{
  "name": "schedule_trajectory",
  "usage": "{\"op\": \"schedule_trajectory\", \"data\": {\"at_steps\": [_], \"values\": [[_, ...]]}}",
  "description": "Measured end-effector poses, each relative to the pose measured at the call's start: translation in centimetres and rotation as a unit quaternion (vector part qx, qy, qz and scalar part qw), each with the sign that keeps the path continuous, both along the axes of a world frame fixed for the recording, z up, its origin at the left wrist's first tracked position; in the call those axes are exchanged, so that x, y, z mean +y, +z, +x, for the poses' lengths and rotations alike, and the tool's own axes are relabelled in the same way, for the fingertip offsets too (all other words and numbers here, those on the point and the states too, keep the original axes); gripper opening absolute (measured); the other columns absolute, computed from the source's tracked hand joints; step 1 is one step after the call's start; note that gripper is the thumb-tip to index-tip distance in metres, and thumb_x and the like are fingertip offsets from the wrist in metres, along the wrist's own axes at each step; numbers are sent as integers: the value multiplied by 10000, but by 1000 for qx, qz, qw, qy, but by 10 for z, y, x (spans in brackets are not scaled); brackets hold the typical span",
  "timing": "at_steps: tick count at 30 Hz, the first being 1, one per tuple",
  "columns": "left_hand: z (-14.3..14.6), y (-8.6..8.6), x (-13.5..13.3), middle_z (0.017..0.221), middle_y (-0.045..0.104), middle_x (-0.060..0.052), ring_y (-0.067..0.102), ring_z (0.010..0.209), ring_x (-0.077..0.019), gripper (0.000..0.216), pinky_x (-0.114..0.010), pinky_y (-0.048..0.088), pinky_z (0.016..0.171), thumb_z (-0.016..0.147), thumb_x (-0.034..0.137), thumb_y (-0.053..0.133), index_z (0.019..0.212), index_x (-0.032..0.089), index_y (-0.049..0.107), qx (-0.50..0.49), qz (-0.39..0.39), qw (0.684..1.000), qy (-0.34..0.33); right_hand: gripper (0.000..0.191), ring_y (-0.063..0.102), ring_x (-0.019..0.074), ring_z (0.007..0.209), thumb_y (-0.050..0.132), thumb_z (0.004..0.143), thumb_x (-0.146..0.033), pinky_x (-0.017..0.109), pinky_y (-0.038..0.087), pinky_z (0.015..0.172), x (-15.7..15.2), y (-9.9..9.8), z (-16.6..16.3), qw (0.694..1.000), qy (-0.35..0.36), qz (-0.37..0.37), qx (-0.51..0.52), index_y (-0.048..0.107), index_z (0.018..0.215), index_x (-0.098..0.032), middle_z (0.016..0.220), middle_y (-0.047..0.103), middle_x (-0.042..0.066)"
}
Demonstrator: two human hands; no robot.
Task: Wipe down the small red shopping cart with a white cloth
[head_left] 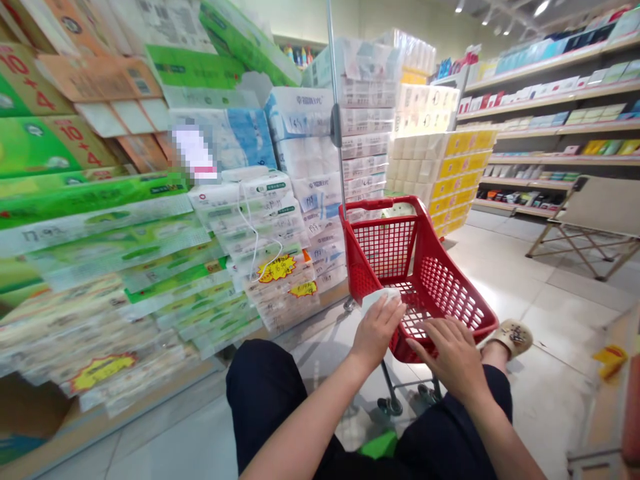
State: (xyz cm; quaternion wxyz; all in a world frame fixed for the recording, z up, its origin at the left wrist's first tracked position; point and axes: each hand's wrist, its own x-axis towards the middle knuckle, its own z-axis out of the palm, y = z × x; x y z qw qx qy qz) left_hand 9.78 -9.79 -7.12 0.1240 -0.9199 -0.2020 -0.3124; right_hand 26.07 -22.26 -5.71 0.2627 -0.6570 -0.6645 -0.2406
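Bare forearms point(320, 408) reach a red cart point(423, 245): left hand point(379, 328), fingers flattened, holds white cloth point(376, 298) against it; right hand point(453, 357), loosely open, apparently empty. Wiping looks underway; what remains is unclear.

Dark navy trousers point(263, 393) — plain and loose. The visible clog point(520, 338) is beige, with dark decorations on top. Left hand point(376, 328), right hand point(456, 353) and forearms point(313, 413) are bare.
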Motion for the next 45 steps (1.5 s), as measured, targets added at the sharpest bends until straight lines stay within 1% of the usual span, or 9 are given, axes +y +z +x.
{"op": "schedule_trajectory", "data": {"at_steps": [5, 8, 15, 20, 26, 31, 35, 38, 45], "values": [[-5, 1, 0, 1589, 280, -15, 288, 1449, -229, 498, -385, 415, 1135, 992, 191, 414, 1487, 230, 371, 23, 10, 999, -32, 181, 569, 212, 775, 529, 944, -344, 360, 364, 782, 9, -12, -36, 1000, -29, 7, 1, 613, 927, -184, 789, 650, 56], [-10, 10, 13, 1576, 311, 0, 297, 1448, -192, 501, -389, 386, 1163, 1001, 170, 359, 1495, 255, 356, 35, 9, 998, -57, 152, 558, 186, 753, 533, 947, -306, 335, 352, 769, 5, -16, -29, 1000, 0, 14, 15, 595, 866, -193, 762, 636, 34], [1, 24, 36, 1540, 383, -33, 343, 1424, -182, 470, -405, 381, 1163, 994, 164, 403, 1458, 232, 406, 29, 4, 1000, -11, 153, 528, 162, 688, 594, 905, -265, 332, 348, 758, -14, -24, -6, 997, 17, 63, 38, 566, 766, -209, 680, 595, -1], [14, 12, -7, 1540, 383, -23, 297, 1447, -218, 400, -408, 347, 1185, 1003, 222, 425, 1398, 219, 488, 24, 28, 998, -51, 145, 530, 156, 672, 650, 862, -250, 327, 364, 739, -26, -28, 16, 996, 27, 85, 21, 557, 760, -207, 678, 590, -7], [22, 5, -59, 1597, 260, -8, 223, 1476, -228, 452, -371, 310, 1205, 1013, 232, 389, 1463, 189, 408, 41, 51, 993, -97, 141, 529, 168, 686, 619, 873, -242, 328, 373, 718, -26, -30, 40, 996, 55, 64, 15, 537, 765, -204, 694, 596, 9], [14, 16, -20, 1592, 268, 29, 245, 1470, -184, 473, -354, 308, 1207, 1014, 193, 352, 1485, 234, 371, 83, 88, 983, -138, 141, 536, 168, 718, 628, 883, -275, 331, 388, 752, -21, -30, 49, 996, 78, 37, 21, 538, 801, -205, 729, 604, 9], [7, 28, 33, 1567, 331, -14, 296, 1450, -185, 495, -376, 337, 1191, 997, 148, 356, 1488, 213, 363, 70, 53, 996, -30, 196, 533, 174, 740, 635, 879, -325, 344, 400, 784, -18, -34, 57, 997, 66, 26, 40, 520, 765, -214, 723, 589, 7], [9, 31, 44, 1559, 347, -49, 320, 1440, -200, 495, -397, 362, 1172, 986, 144, 384, 1478, 203, 378, 65, 40, 997, 15, 211, 549, 198, 811, 631, 875, -342, 364, 416, 819, -17, -38, 61, 998, 46, 29, 44, 507, 754, -221, 763, 602, 24], [31, 13, -36, 1582, 297, -35, 274, 1460, -229, 484, -391, 346, 1179, 996, 200, 398, 1479, 201, 381, 63, 57, 993, -81, 131, 542, 270, 1063, 582, 867, -288, 492, 372, 1047, -19, -42, 57, 999, -6, 38, 37, 571, 986, -234, 1030, 647, 81]]}}
